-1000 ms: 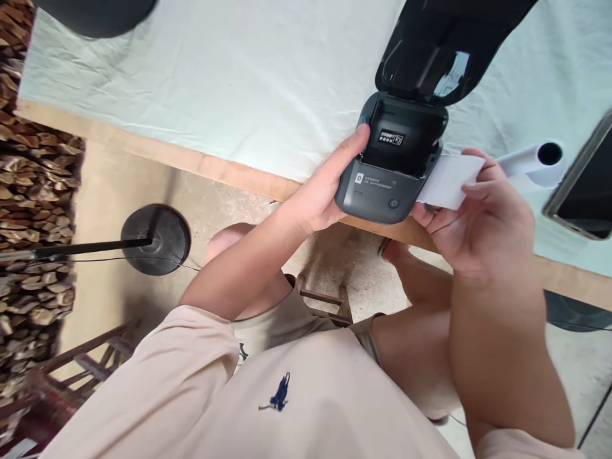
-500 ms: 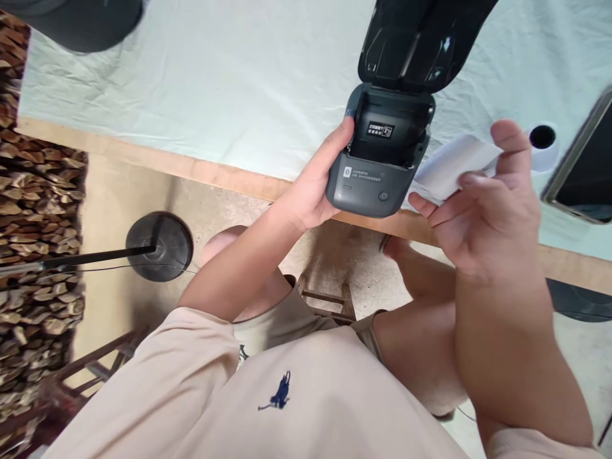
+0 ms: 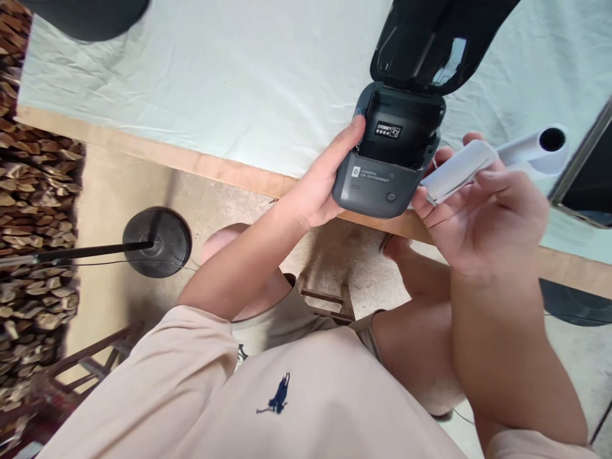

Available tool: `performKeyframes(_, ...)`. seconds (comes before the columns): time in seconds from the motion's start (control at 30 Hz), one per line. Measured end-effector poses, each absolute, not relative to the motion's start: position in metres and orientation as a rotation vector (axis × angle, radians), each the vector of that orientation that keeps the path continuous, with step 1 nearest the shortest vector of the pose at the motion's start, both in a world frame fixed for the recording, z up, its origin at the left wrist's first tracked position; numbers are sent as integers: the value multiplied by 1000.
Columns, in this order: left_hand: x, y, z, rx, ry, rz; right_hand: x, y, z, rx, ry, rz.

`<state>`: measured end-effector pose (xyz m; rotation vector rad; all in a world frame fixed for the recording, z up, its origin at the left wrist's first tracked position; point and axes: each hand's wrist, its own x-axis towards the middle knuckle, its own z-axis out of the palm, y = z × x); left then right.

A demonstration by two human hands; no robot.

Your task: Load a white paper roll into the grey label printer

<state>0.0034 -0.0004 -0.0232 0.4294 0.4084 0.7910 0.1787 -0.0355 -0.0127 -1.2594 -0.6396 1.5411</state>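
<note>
The person's left hand (image 3: 322, 188) grips the side of a dark grey printer (image 3: 370, 185), thumb on its rim, with the lid (image 3: 425, 48) swung open and a bare compartment showing. Beside it, the right hand (image 3: 490, 220) holds a small roll of white paper (image 3: 461, 169) between its fingers. Behind that hand, another white roll (image 3: 533, 145) with a dark core lies near a phone (image 3: 590, 175) on the cloth-covered counter (image 3: 191, 162); stacked firewood (image 3: 36, 268) stands at the left

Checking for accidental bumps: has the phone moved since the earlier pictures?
No: the phone lies about as far from the table's wooden edge as before.
</note>
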Motion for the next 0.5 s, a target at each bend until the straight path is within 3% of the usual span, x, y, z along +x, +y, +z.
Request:
performKeyframes(0.2, 5, -1, -26, 461, 387, 831, 175, -40, -12, -1284, -547, 1441)
performKeyframes(0.37, 0, -3, -27, 512, 576, 848, 161, -47, 20, -1370, -1217, 783)
performKeyframes(0.5, 3, -5, -27, 529, 643, 846, 155, -31, 39, -1407, -1765, 579)
